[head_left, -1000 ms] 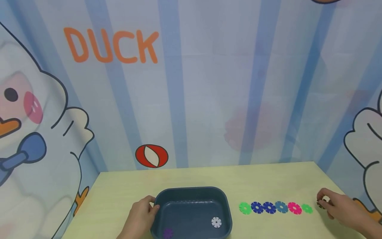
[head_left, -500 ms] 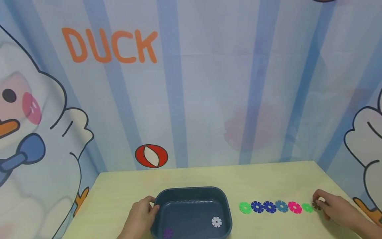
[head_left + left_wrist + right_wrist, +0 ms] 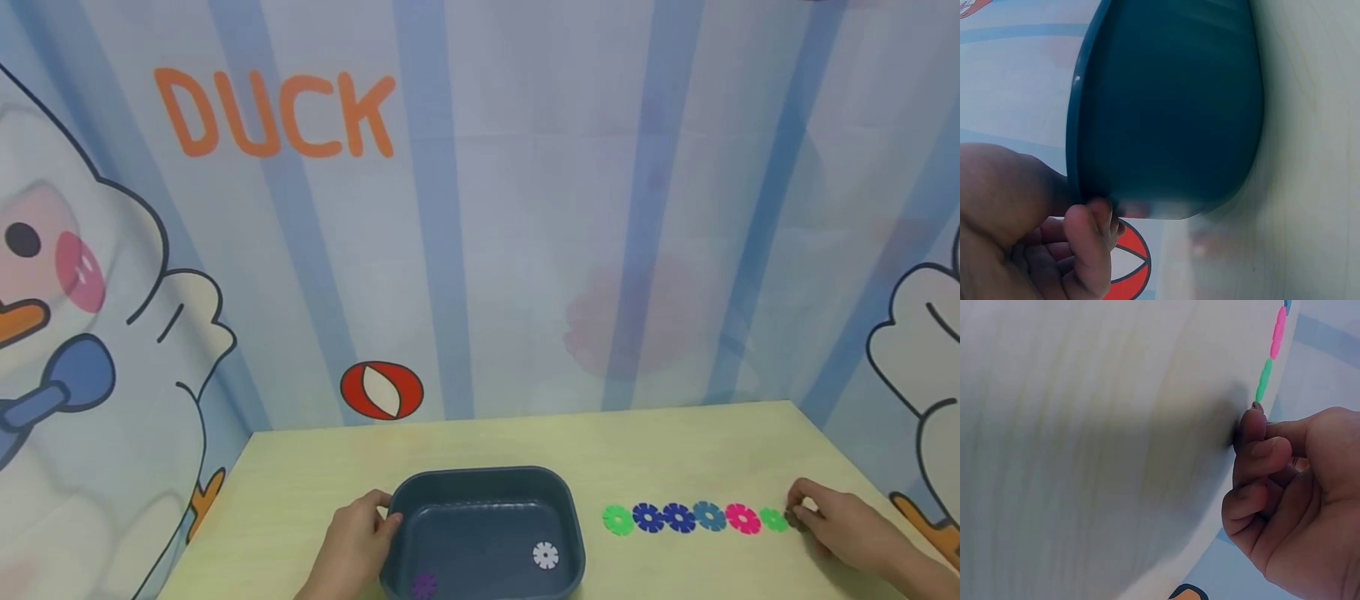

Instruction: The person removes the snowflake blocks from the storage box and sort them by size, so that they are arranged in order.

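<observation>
My left hand (image 3: 352,537) grips the left rim of a dark blue plastic bin (image 3: 480,533), thumb and fingers on either side of its wall. At the right end of a row of flower-shaped snowflake discs, my right hand (image 3: 847,525) pinches a brown snowflake disc (image 3: 1257,407), mostly hidden by the fingertips. Its edge is at or very near the small green disc (image 3: 769,515). Leftward in the row are a pink disc (image 3: 735,515), a lighter blue disc (image 3: 702,510), two dark blue discs (image 3: 672,513) and a larger green disc (image 3: 611,516).
Inside the bin lie a white disc (image 3: 539,549) and a purple disc (image 3: 423,583). All of this stands on a pale wooden table (image 3: 675,450). Behind and at both sides hangs a striped cloth (image 3: 525,208) with duck pictures.
My right hand has moved left with the brown disc, from a gap beside the row to the small green disc. My left hand has stayed on the bin.
</observation>
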Demonstrator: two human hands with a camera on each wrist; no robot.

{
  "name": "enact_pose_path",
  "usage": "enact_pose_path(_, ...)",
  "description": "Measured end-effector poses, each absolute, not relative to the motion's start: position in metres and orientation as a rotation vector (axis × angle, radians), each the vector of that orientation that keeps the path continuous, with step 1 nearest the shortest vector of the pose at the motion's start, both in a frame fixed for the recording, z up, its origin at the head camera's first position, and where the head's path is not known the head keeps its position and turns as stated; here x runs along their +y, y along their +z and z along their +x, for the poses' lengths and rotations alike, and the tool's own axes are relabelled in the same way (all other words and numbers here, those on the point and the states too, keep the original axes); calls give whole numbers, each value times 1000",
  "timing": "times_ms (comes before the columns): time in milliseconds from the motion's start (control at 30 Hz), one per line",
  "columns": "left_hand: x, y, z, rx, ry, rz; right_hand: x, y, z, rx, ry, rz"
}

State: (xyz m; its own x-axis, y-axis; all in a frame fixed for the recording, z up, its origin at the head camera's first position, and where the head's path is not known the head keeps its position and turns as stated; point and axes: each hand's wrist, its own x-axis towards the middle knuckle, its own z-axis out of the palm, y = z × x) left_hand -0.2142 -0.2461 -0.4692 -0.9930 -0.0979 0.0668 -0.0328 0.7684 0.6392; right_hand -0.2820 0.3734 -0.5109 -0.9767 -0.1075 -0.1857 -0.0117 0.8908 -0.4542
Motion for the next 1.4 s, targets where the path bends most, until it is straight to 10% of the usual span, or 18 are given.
enact_pose_path(1400, -247, -469, -216, -2874, -1074, 100, 219, -428, -259, 2927, -779, -902)
